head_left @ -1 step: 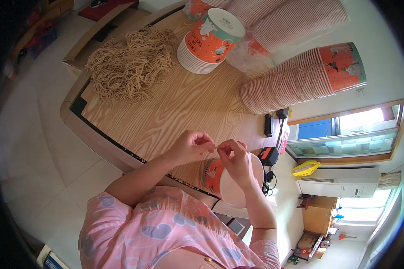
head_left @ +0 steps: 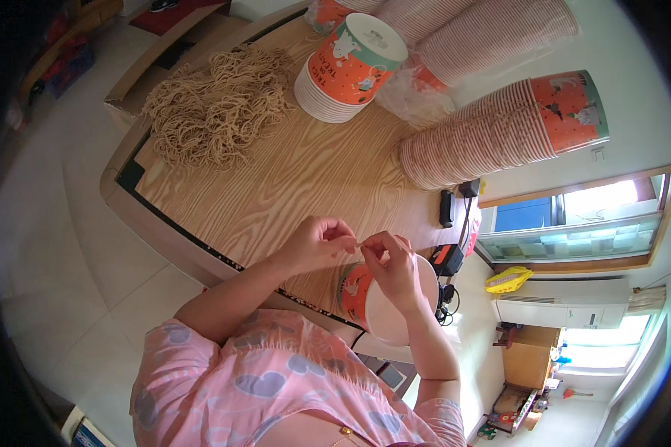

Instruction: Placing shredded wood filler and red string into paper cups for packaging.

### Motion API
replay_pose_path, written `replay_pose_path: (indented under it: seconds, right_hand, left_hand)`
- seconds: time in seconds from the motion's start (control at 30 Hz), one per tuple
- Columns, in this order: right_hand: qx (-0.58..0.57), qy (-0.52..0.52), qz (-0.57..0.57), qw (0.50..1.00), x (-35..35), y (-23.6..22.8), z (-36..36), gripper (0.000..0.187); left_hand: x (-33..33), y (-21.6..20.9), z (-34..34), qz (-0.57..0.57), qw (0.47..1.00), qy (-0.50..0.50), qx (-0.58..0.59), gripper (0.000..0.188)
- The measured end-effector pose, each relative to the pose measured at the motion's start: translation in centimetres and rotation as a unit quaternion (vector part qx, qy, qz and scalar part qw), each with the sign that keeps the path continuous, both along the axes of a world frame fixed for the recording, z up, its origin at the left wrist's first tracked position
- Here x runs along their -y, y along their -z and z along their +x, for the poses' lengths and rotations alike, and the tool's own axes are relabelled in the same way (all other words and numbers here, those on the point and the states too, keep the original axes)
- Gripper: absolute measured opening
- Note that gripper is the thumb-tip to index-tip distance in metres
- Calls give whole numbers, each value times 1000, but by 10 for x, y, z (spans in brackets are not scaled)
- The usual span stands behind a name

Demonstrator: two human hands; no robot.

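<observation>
In front of my body, my left hand [head_left: 322,242] and my right hand [head_left: 392,264] meet at the fingertips, both closed in a pinch. A short bit of thin tan cord [head_left: 358,245] shows between them; the rest of it is hidden by the fingers. Under my right hand and wrist, at the table's near edge, stands an orange paper bucket [head_left: 356,292] with a wide white mouth. Farther off to the left, a loose tangled heap of tan cords [head_left: 215,108] lies on the wood-grain table [head_left: 276,190].
Upside-down nested paper buckets [head_left: 350,67] stand beyond the cord heap. A long stack of buckets [head_left: 492,130] lies at the right, with plastic-wrapped stacks [head_left: 492,37] behind. Black adapters [head_left: 447,259] and cables sit near the right edge. Tiled floor [head_left: 89,253] is at left.
</observation>
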State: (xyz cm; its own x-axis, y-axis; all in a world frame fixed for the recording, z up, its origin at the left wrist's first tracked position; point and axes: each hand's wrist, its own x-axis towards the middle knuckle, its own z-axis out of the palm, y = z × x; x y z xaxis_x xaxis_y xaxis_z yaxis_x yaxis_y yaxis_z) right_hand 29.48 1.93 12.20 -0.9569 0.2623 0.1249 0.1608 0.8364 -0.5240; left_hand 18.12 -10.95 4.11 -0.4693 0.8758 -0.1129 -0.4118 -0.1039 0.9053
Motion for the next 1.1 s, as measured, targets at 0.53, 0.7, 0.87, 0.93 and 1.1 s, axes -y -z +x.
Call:
replay_pose_path:
  seconds: [0.53, 0.7, 0.87, 0.93, 1.1]
  right_hand:
    - [28, 9, 7, 1000, 4, -7, -3, 7]
    - [28, 4, 17, 999, 1, -4, -2, 6]
    - [22, -6, 28, 999, 0, -1, -2, 6]
    - [28, -9, 25, 999, -1, -2, -1, 6]
    - [31, -15, 16, 999, -1, -2, 0, 6]
  left_hand:
    - [5, 0, -2, -5, 999, 39, -8, 18]
    - [3, 8, -1, 5, 997, 7, -78, 16]
    - [7, 8, -4, -13, 997, 25, -76, 15]
    - [6, 8, -3, -15, 997, 27, -70, 15]
    - [2, -14, 4, 16, 980, -23, -197, 17]
